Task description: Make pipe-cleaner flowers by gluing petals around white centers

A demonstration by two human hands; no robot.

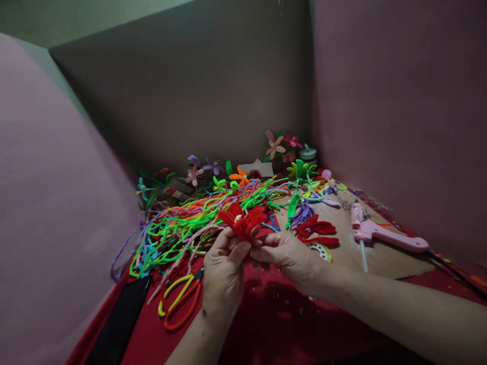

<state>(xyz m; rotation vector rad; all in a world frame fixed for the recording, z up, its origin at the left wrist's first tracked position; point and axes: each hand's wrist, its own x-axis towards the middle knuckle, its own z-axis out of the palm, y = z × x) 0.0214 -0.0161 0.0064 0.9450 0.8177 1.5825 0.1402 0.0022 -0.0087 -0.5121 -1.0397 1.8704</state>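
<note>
A red pipe-cleaner flower (242, 219) with a pale centre is held up over the red table (289, 324). My left hand (223, 271) is closed on it from below, its fingertips pinched at the base of the petals. My right hand (286, 254) comes in from the right, and its fingers pinch the same flower's underside. Both sets of fingertips meet under the petals; the stem, if there is one, is hidden behind them.
A tangled heap of coloured pipe cleaners (190, 223) lies behind the hands. Red-and-yellow scissors (181, 299) lie at the left. Loose red petals (316, 230) and a pink glue gun (375, 230) rest on cardboard (380, 253). Finished flowers (274, 146) stand at the back. Walls enclose three sides.
</note>
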